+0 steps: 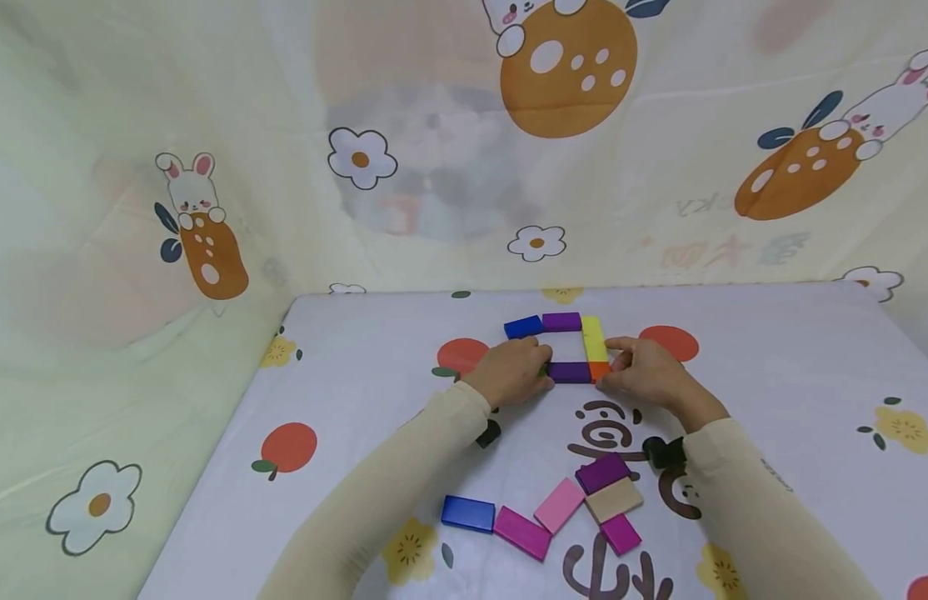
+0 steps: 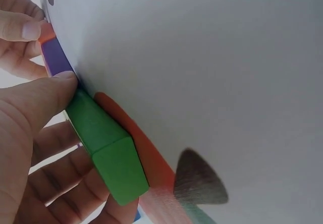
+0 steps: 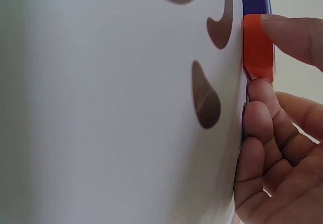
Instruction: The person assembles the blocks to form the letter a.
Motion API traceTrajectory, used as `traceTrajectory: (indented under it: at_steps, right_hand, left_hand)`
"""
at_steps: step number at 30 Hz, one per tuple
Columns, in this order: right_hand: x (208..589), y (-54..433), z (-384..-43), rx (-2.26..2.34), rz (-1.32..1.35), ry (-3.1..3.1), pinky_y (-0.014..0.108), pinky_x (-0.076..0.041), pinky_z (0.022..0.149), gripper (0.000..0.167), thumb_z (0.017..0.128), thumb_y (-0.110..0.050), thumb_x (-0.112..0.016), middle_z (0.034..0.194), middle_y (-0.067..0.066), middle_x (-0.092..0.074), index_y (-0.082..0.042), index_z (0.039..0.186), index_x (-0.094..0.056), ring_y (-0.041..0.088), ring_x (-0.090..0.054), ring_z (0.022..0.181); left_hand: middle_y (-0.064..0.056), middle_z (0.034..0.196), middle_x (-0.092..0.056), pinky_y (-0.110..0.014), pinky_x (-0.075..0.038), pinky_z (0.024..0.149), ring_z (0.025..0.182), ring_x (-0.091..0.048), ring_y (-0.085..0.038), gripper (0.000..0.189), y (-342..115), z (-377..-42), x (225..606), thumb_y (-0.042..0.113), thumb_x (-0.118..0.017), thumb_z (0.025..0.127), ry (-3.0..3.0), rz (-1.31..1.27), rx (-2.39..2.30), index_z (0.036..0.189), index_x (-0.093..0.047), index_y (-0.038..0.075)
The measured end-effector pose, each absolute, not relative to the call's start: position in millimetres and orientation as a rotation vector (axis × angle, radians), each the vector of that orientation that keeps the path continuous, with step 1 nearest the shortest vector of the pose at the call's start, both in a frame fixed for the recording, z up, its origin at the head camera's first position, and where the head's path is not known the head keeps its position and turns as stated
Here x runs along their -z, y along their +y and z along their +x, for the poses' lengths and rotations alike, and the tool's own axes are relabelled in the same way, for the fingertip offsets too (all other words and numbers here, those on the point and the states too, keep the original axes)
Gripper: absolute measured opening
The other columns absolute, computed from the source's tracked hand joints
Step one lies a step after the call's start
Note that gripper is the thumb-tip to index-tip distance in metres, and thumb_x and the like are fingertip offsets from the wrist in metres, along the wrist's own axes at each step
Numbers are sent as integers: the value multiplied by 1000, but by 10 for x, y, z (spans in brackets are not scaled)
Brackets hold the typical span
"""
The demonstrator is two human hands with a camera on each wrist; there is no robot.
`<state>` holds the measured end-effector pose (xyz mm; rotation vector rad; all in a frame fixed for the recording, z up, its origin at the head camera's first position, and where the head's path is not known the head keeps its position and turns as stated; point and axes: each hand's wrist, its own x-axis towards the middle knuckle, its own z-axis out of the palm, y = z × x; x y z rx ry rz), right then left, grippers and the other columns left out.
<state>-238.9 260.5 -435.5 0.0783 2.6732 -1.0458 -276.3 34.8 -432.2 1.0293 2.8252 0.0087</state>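
Observation:
Wooden-looking blocks lie end to end as a rectangular outline on the table. Its back side is a blue block [image 1: 524, 327] and a purple block [image 1: 561, 322]; a yellow block [image 1: 594, 340] forms the right side. Along the front, a second purple block [image 1: 569, 372] lies between an orange block [image 3: 258, 45] and a green block [image 2: 108, 143]. My left hand [image 1: 512, 372] pinches the green block, thumb near its joint with the purple one, fingers behind. With thumb and fingers, my right hand [image 1: 647, 375] pinches the orange block at the front right corner, its index fingertip by the yellow block.
Nearer me lie loose blocks: a blue one [image 1: 467, 514], a magenta one [image 1: 521, 533], a pink one [image 1: 560, 506], a purple one [image 1: 602, 473], a tan one [image 1: 615, 500] and a small magenta one [image 1: 621, 534]. A printed curtain [image 1: 434, 250] hangs behind the patterned tablecloth [image 1: 374, 350].

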Motion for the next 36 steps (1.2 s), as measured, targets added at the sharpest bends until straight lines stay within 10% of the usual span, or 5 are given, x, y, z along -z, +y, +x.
traceTrajectory:
  at_steps: [9,18,27,36]
  right_hand:
    - [4343,2604,-2296,1068,57,2705,31,-50,73,86,93,-34,-76,113,17,-63,4,158,-35,29,-57,98]
    - [4335,2592,-1906,971,-140,2870,58,-54,91,77,94,-34,-75,125,26,-61,3,153,-43,42,-57,115]
    - [4205,2249,-1385,832,-536,2778,53,-57,89,53,87,-34,-85,125,11,-64,-14,134,-70,33,-59,116]
    - [4284,2010,-1219,736,-724,2700,43,-53,89,44,79,-35,-90,112,-7,-60,-25,119,-78,16,-53,109]
  left_hand:
    - [-4,132,-62,-29,-51,100,114,-59,-17,51,70,-2678,4193,46,-62,104,2863,1044,-217,143,-60,13]
    - [-1,118,-66,-27,-53,92,104,-62,-13,35,-721,-2047,4093,38,-73,98,2643,1110,-341,124,-73,14]
    - [10,112,-65,-21,-51,91,102,-58,-3,49,-1090,-1499,4102,46,-87,84,2459,1149,-350,123,-73,20]
    - [10,107,-65,-22,-52,91,95,-58,-2,33,-1070,-1509,4168,27,-85,89,2484,1142,-227,120,-74,21]
